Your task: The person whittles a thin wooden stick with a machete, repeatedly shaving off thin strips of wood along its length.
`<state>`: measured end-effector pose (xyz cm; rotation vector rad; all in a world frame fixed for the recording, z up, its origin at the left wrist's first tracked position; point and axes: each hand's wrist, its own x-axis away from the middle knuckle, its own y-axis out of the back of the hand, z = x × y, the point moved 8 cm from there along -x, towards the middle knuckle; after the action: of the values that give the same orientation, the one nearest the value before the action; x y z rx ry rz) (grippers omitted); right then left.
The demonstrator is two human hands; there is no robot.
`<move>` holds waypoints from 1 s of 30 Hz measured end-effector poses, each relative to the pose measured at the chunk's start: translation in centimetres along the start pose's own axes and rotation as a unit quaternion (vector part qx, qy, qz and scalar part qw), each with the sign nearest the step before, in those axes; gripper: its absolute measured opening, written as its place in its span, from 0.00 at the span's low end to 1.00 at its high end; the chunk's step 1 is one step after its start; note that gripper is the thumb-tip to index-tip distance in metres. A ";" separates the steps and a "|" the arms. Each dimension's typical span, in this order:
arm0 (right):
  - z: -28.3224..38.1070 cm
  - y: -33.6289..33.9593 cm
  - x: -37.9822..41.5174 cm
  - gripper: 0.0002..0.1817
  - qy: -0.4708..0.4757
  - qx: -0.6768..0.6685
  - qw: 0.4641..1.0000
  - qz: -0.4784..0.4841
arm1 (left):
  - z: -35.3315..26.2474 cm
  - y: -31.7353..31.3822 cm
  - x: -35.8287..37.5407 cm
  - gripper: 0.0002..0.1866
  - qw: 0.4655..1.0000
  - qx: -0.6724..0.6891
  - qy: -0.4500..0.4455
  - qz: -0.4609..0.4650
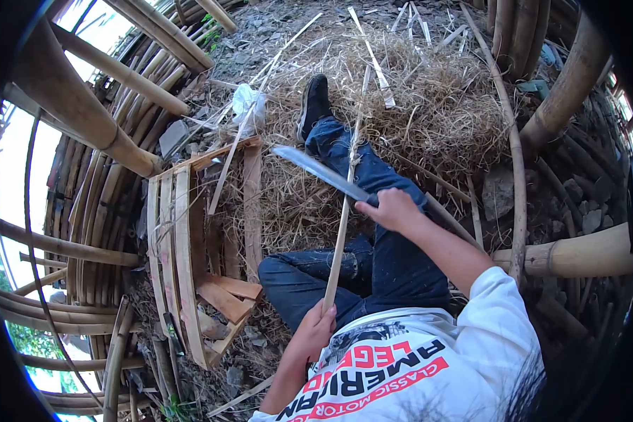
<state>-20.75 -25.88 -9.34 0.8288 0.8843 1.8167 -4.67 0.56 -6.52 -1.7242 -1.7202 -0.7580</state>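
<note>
A long, pale bamboo strip (339, 253) runs from my lap out over my stretched leg, with frayed shavings curling up near its middle. My left hand (318, 325) is wrapped round the strip's near end, close to my waist. In my right hand (392, 209) is a machete (316, 169), its handle hidden in my fist. The grey blade points away to the upper left and crosses over the strip near its base. Below the strip lies my leg in blue jeans (373, 179), the dark shoe (316, 102) at its far end.
A broken wooden crate (183, 260) stands to my left, a white plastic bag (249, 107) beyond it. Curly bamboo shavings (436, 126) cover the ground ahead, with loose strips (373, 60) on top. A long pole (517, 176) lies at right, and thick bamboo posts (84, 105) stand around.
</note>
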 end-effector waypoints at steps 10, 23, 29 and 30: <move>9.2 -2.8 4.7 0.37 0.395 0.077 0.910 0.103 | 1.0 0.7 0.0 0.07 0.992 -0.081 -0.091 -0.025; -1.3 0.5 -1.5 0.42 0.024 0.084 0.996 -0.013 | 2.6 2.3 1.8 0.06 0.998 -0.035 -0.055 0.006; 6.1 -2.6 5.0 0.39 0.130 0.038 0.989 0.057 | 1.2 1.2 0.9 0.09 0.999 0.026 -0.013 0.027; 7.5 -3.7 5.9 0.38 0.198 0.035 0.977 0.071 | 1.3 1.1 0.7 0.09 0.999 0.024 -0.013 0.030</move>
<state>-15.01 -17.62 -7.62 0.5922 1.1717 2.1298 -3.61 1.99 -6.85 -1.7505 -1.6822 -0.6653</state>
